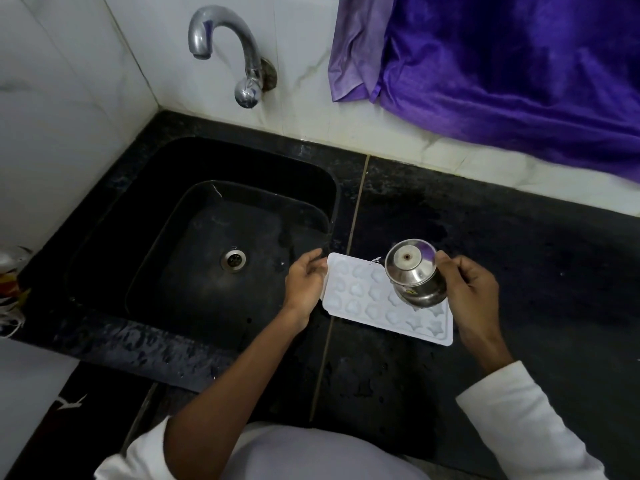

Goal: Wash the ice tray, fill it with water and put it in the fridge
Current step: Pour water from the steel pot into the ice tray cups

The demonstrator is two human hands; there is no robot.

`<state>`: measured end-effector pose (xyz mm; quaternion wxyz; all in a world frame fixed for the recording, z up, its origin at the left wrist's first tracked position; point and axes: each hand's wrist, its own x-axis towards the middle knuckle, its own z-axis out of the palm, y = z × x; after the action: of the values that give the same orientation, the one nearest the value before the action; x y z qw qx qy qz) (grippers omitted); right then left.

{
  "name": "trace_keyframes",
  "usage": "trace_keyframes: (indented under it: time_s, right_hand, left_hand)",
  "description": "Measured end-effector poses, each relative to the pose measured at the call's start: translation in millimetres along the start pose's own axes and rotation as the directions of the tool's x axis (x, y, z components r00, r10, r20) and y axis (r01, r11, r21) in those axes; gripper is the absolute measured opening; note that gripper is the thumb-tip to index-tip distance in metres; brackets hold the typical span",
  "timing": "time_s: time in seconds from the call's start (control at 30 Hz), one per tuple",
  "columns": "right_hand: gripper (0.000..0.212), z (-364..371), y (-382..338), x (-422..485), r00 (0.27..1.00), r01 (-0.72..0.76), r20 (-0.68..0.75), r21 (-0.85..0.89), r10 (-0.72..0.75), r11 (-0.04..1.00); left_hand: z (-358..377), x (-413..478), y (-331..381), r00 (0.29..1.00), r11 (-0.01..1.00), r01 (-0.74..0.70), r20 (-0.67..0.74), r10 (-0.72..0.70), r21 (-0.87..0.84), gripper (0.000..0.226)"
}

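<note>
One ice tray | long axis left-right | left fingers pinch end | right fingers grip pot

Home kitchen: black sink, wall tap, granite counter.

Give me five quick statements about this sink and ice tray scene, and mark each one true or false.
1. The ice tray lies on the counter, to the right of the sink. True.
2. Water is streaming from the tap. False: no stream shows at the spout.
3. The right hand holds a steel pot tipped over the ice tray. True.
4. The left hand is reaching into the sink. False: it grips the left end of the ice tray.
5. The cloth hanging on the wall is red. False: it is purple.
</note>
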<state>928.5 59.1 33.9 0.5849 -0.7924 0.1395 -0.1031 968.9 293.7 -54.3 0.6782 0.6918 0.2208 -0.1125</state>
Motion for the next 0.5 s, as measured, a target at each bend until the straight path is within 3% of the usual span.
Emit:
trace_keyframes:
  time_s: [0.5]
  right_hand:
    - [0.043,0.6,-3.2,0.8,1.000,-0.011,0.004,0.021,0.011,1.000]
  left_hand:
    - [0.1,3.0,-2.1,1.000,1.000,0.022,0.009,-0.022,-0.012,0.041]
